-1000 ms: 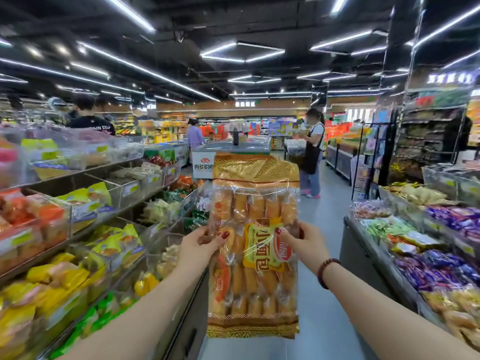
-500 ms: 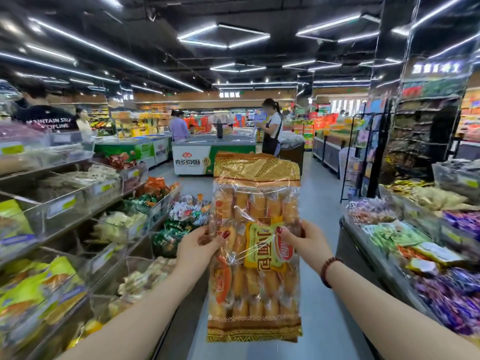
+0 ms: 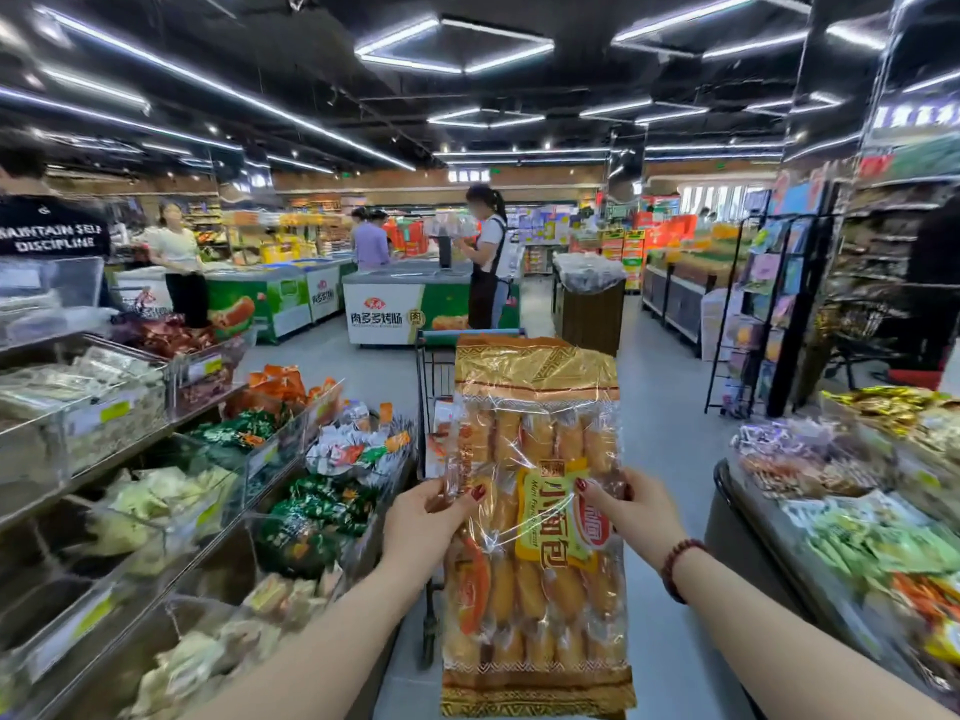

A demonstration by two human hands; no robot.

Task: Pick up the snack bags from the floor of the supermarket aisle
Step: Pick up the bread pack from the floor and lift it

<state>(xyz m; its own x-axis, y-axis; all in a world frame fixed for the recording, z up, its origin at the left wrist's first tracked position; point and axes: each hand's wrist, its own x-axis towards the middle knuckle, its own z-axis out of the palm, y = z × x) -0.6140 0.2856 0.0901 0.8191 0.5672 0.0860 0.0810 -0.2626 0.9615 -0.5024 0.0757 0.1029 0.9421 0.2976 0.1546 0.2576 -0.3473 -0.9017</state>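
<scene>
Moved up aisle, hold unchanged

With left hand [image 3: 423, 530] pinching left edge of clear plastic bag of golden mini breads [image 3: 535, 563], mid-air, off floor; gripping right side with right hand [image 3: 641, 517]. Blue-handled wire cart [image 3: 435, 374] newly visible behind. Likely carry step; next: lifting over cart rim, releasing.

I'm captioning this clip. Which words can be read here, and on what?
"小面包": yellow label on the bread bag.
"Mini French", rest unclear: same label.
"MAINTAIN SELF DISCIPLINE": black T-shirt, far left.
"肉多多烤肠": front of the white freezer.
Too blurred to read: shelf price tags and the lit sign, top right.
</scene>
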